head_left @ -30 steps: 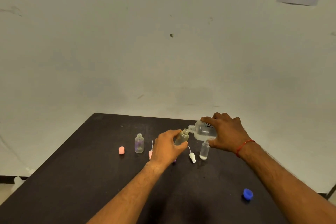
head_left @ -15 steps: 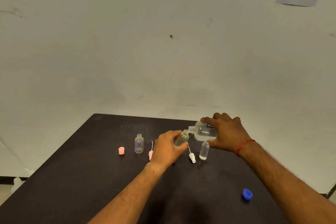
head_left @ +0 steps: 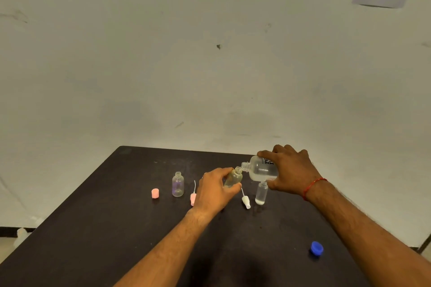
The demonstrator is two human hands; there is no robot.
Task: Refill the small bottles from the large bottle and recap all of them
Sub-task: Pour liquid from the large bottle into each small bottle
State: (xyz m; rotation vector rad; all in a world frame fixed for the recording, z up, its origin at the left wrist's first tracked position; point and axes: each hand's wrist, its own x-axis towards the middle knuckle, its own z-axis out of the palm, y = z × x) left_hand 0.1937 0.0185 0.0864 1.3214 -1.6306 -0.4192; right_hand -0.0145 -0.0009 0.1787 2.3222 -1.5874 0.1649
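Pour in progress, judging by pose: right hand [head_left: 290,173] wraps the large bottle [head_left: 262,170] from above, bottle tipped nearly horizontal, long axis running L-R w/ its neck pointing left. Left hand [head_left: 215,191] is closed round a small bottle [head_left: 234,178], held off the table [head_left: 140,228] and leaning so its open mouth tilts up-right, touching or just under the big bottle's neck; can't tell if liquid is flowing. Key relation: the two mouths meet between the hands, so the pour turns on keeping those necks lined up; more tilt from the right wrist looks like what's needed. Both forearms reach in from near edge toward the far edge. Other small bottles stand uncapped on the table: one [head_left: 178,184] left of the left hand, one [head_left: 261,193] just below the large bottle. Caps loose: pink cap [head_left: 155,193] toward left edge, white nozzle cap [head_left: 245,201] between the hands, blue cap [head_left: 316,247] near right corner. Recapping not begun.
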